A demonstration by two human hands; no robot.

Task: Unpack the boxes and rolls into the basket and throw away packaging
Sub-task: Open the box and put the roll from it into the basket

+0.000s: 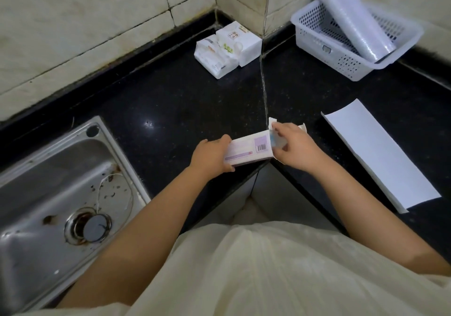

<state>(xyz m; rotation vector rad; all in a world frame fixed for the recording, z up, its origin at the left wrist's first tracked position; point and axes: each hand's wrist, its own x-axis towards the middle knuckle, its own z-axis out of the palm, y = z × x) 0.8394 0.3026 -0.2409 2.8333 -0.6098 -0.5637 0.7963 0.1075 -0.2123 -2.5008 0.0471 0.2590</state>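
A black speckled worktop (151, 110) wraps an inner corner beneath pale tiled walls (73, 22) (grout lines dark and stained); a steel sink (48, 169) sits at left.

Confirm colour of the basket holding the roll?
White perforated plastic basket, seen in the head view.

White perforated basket (324, 47), speckled black counter (170, 110), white-and-lilac barcoded box (249, 150).
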